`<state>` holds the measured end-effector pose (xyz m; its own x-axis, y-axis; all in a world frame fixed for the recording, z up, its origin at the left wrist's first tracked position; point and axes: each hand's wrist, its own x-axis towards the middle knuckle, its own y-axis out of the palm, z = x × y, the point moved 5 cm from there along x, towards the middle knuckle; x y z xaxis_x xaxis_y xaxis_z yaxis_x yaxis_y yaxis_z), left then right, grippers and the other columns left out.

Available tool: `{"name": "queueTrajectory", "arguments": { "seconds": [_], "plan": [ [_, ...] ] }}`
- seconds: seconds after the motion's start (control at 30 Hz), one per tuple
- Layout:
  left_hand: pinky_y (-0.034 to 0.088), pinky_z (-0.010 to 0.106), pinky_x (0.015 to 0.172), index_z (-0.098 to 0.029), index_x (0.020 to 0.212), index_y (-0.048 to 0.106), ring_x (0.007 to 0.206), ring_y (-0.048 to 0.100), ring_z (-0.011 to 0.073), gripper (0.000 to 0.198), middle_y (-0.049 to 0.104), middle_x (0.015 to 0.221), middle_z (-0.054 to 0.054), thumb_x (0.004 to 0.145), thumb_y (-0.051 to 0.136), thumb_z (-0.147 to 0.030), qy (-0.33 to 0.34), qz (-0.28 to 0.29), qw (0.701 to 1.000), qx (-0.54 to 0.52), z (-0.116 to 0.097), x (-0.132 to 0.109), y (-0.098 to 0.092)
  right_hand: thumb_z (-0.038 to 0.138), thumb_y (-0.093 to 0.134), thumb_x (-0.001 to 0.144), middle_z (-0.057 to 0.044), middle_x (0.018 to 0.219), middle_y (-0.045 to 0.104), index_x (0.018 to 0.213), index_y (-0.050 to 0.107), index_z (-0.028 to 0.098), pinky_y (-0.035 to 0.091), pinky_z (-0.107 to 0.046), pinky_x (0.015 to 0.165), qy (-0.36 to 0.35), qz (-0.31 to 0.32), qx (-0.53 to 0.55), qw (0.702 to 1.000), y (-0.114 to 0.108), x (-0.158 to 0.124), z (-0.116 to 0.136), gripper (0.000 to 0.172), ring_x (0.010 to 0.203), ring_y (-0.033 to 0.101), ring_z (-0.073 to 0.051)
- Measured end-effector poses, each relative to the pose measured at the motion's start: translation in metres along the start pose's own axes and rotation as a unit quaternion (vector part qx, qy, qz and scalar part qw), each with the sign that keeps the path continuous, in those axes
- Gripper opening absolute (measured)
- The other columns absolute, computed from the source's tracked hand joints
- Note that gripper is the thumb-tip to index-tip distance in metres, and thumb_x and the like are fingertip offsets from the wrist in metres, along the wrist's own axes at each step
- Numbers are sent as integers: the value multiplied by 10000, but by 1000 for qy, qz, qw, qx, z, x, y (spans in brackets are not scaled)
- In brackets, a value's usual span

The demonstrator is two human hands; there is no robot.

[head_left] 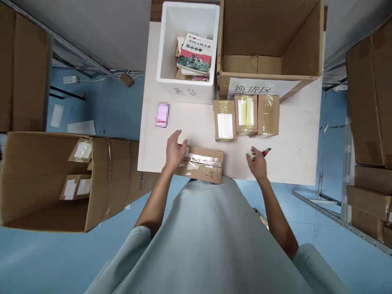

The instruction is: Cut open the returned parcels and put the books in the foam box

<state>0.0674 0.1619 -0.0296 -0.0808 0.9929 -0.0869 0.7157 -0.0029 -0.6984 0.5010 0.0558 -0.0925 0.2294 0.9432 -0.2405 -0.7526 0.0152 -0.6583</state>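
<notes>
A brown cardboard box (203, 163), sealed with shiny tape and marked by handwriting, lies slightly askew at the table's near edge. My left hand (176, 152) is at its left end, thumb and fingers apart; whether the palm touches the box is hard to tell. My right hand (258, 164) is to the right of the box, its fingers curled around a red and black utility knife (267, 152) that sticks out past them. Part of the knife is hidden by the fingers. Beyond my hands stand three small taped cartons (224, 122) in a row.
On the white table (190, 118) stand a white foam bin (190, 87) holding books (196, 53) and a large open carton (269, 75) with a handwritten sign. A pinkish blurred item (162, 114) lies left. Another open carton (110, 179) with small boxes is at the table's left side.
</notes>
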Motion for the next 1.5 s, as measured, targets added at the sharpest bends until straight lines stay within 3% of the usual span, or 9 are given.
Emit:
{"name": "queueTrajectory", "arguments": {
  "seconds": [0.13, 0.3, 0.37, 0.47, 0.63, 0.83, 1.03, 1.2, 1.5],
  "plan": [
    [514, 547, 1278, -163, 1549, 654, 1446, 678, 340, 547, 702, 1565, 196, 1072, 518, -394, -81, 1, 996, -34, 80, -47, -37, 438, 746, 929, -181, 1454, 750, 1586, 654, 260, 620, -621, 1106, -17, 174, 27, 984, 75, -67, 10, 687, 1322, 714, -392],
    [578, 591, 1202, -158, 1578, 636, 1299, 761, 358, 680, 764, 1477, 177, 910, 596, -282, -120, 189, 970, -100, 140, -100, -10, 471, 866, 798, -144, 1548, 717, 1684, 545, 302, 616, -606, 1104, 51, 176, 116, 976, 123, -112, 22, 957, 1350, 703, -387],
    [588, 586, 1195, -166, 1615, 606, 1315, 753, 360, 777, 754, 1499, 161, 842, 635, -244, -103, 244, 957, -122, 144, -113, 4, 525, 887, 773, -137, 1519, 742, 1609, 610, 282, 615, -590, 1110, 72, 144, 158, 974, 131, -118, 31, 913, 1328, 716, -380],
    [563, 580, 1235, -167, 1612, 620, 1426, 692, 374, 799, 716, 1555, 158, 815, 652, -220, -72, 249, 958, -123, 144, -118, 10, 563, 920, 709, -139, 1401, 807, 1380, 743, 238, 586, -590, 1152, 91, 103, 196, 971, 141, -123, 43, 766, 1315, 730, -400],
    [559, 560, 1250, -224, 1579, 673, 1572, 572, 386, 764, 591, 1702, 139, 819, 732, -278, -32, 232, 962, -141, 151, -119, -13, 571, 938, 621, -148, 1314, 831, 1217, 772, 209, 568, -597, 1168, 149, 37, 222, 963, 149, -138, 60, 717, 1282, 737, -407],
    [545, 525, 1264, -266, 1552, 702, 1557, 598, 354, 705, 592, 1710, 111, 889, 794, -486, -74, 193, 940, -271, 152, -117, -51, 649, 801, 840, -132, 1282, 836, 1194, 777, 200, 573, -543, 1141, 123, 11, 240, 963, 145, -140, 98, 572, 1251, 734, -364],
    [578, 499, 1225, -158, 1549, 681, 1422, 703, 337, 717, 708, 1575, 171, 963, 773, -561, -120, 192, 934, -276, 150, -82, -44, 810, 674, 909, -123, 1186, 841, 1170, 786, 176, 607, -441, 1046, 90, -22, 181, 979, 150, -97, 123, 695, 1178, 740, -323],
    [560, 508, 1238, -180, 1537, 675, 1518, 640, 339, 699, 638, 1653, 200, 985, 744, -603, -145, 202, 929, -275, 166, -77, -36, 897, 658, 879, -123, 1262, 834, 1191, 804, 200, 586, -470, 1125, 67, 6, 177, 982, 153, -83, 118, 778, 1218, 728, -325],
    [574, 533, 1214, -213, 1543, 654, 1451, 684, 388, 808, 584, 1707, 186, 842, 878, -545, -174, 221, 924, -260, 176, -112, -34, 863, 485, 1008, -194, 1456, 758, 1256, 793, 209, 626, -547, 1128, 169, 54, 215, 960, 170, -113, 79, 764, 1340, 738, -350]
  ]
}}
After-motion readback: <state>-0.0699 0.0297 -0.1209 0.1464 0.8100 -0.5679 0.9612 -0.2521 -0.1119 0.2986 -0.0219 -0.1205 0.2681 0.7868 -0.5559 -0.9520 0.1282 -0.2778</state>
